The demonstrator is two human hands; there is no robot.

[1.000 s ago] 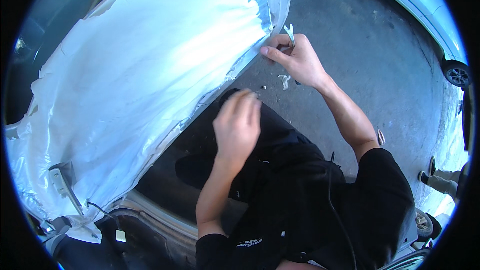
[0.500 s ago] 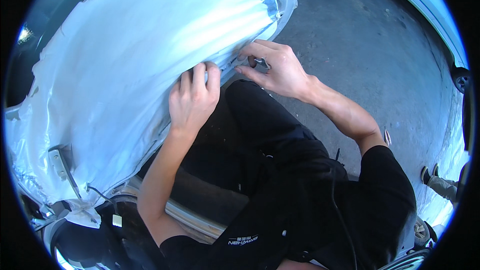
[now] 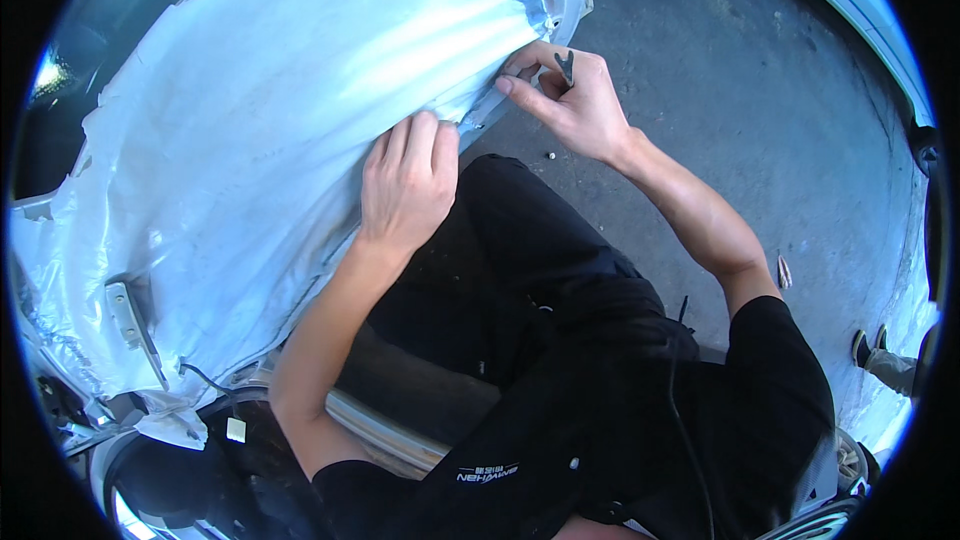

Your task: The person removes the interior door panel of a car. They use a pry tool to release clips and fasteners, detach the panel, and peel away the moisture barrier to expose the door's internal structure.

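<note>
Two hands work the lower edge of the white plastic sheet [image 3: 260, 130] masking a car panel. By my judgement the step in hand is fixing that edge; the next move calls for steady tension along it. Left hand [image 3: 405, 185] lies flat on the sheet, fingers [image 3: 420, 140] together, hooked over the edge. Right hand [image 3: 570, 105] pinches the edge at its fingertips, a small dark clip [image 3: 565, 66] sticking up between the fingers.
</note>
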